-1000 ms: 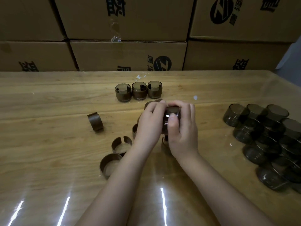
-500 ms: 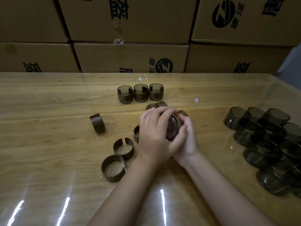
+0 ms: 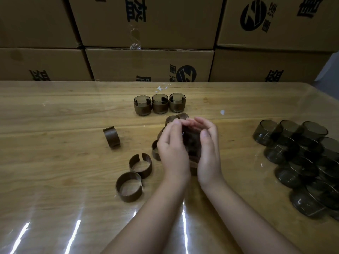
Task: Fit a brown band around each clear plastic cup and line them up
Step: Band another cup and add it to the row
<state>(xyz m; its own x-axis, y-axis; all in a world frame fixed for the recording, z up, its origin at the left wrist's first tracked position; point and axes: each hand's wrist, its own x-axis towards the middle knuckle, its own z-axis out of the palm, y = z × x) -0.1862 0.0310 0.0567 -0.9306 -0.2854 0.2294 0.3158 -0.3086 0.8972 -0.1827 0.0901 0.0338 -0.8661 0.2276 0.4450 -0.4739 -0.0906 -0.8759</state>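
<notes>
Both hands meet over the table's middle around one dark clear cup (image 3: pixel 191 142). My left hand (image 3: pixel 172 149) curls round its left side and my right hand (image 3: pixel 209 149) cups its right side. Whether a brown band sits on this cup is hidden by the fingers. Three banded cups (image 3: pixel 160 104) stand in a row just beyond the hands. Loose brown bands lie to the left: one on edge (image 3: pixel 111 137), two flat (image 3: pixel 140 165) (image 3: pixel 129 186), and more partly hidden behind my hands (image 3: pixel 177 117).
A pile of several bare clear cups (image 3: pixel 300 158) lies on the right side of the wooden table (image 3: pixel 55 162). Stacked cardboard boxes (image 3: pixel 146 65) form a wall along the table's far edge.
My hands have shifted from a tight overlapping clasp to facing each other, fingers spread round the cup. The cup has turned between them. Nothing else has moved.
</notes>
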